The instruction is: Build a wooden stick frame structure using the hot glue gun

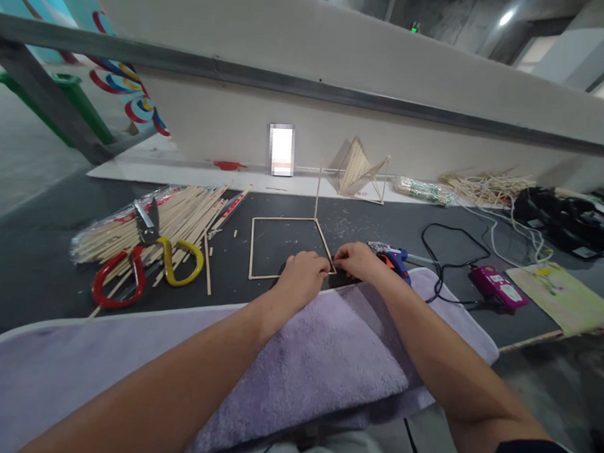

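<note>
A square frame of thin wooden sticks [254, 241] lies flat on the dark mat, with one stick standing upright at its far right corner. My left hand [302, 274] is curled closed at the frame's near right corner. My right hand [356, 261] pinches the same corner from the right, fingers pressed together on the stick ends. Both forearms rest on a lilac towel [326, 354]. A blue glue gun [393, 258] lies just right of my right hand.
A pile of sticks in plastic [177, 214] with red-and-yellow-handled scissors [147, 263] sits at the left. A finished stick model [357, 169], a loose stick heap [486, 184], black cable [451, 250], a pink device [497, 286] and black gear [565, 214] lie to the right.
</note>
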The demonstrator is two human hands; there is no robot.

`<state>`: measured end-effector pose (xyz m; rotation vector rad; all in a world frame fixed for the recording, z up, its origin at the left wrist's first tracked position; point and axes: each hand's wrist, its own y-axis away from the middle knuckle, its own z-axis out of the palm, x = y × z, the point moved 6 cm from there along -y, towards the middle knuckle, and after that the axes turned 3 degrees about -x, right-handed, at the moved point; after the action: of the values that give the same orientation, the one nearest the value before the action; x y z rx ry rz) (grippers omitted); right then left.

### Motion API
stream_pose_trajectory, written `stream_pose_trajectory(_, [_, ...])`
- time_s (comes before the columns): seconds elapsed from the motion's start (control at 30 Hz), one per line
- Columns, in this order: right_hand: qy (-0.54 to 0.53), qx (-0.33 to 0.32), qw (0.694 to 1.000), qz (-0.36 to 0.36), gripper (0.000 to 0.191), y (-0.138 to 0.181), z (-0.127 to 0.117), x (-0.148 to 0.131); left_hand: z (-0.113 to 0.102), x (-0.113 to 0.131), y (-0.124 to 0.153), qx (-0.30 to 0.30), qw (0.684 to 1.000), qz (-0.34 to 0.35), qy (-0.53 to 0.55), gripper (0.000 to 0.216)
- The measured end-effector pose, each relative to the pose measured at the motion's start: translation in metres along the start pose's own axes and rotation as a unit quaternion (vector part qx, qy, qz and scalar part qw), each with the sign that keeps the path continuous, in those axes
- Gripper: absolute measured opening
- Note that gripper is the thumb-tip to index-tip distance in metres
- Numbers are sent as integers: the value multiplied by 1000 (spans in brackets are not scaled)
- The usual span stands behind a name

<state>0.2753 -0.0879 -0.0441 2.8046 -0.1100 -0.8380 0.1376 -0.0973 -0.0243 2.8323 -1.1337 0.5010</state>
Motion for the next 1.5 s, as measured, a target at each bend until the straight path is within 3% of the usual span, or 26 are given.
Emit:
stream_pose_trajectory(1.2, [-30,2,1000,-1,13,-2,3,4,1,-1,-1,0,1000,3,5,19])
stream_pose_trajectory(1.5, [-80,-43,996,-6,11,3,1,3,0,-1,0,-12,1000,-5,12,21])
